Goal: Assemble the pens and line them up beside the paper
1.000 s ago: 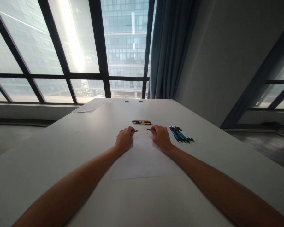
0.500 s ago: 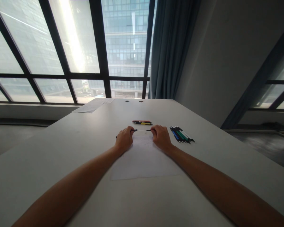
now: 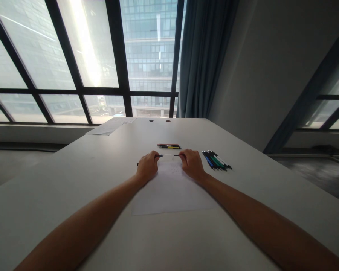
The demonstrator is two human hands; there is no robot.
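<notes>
White paper sheet (image 3: 169,194), two hands, one pen (image 3: 160,156)

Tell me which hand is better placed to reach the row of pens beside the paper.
Right. The right hand rests at the far edge of the paper, just beside the row of pens. The left hand grips a pen part and lies farther away.

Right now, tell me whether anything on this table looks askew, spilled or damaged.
Nothing stands out. Both hands, left hand and right hand, hold thin dark pen parts over a flat sheet of paper. The two pen groups lie tidy on the table.
</notes>
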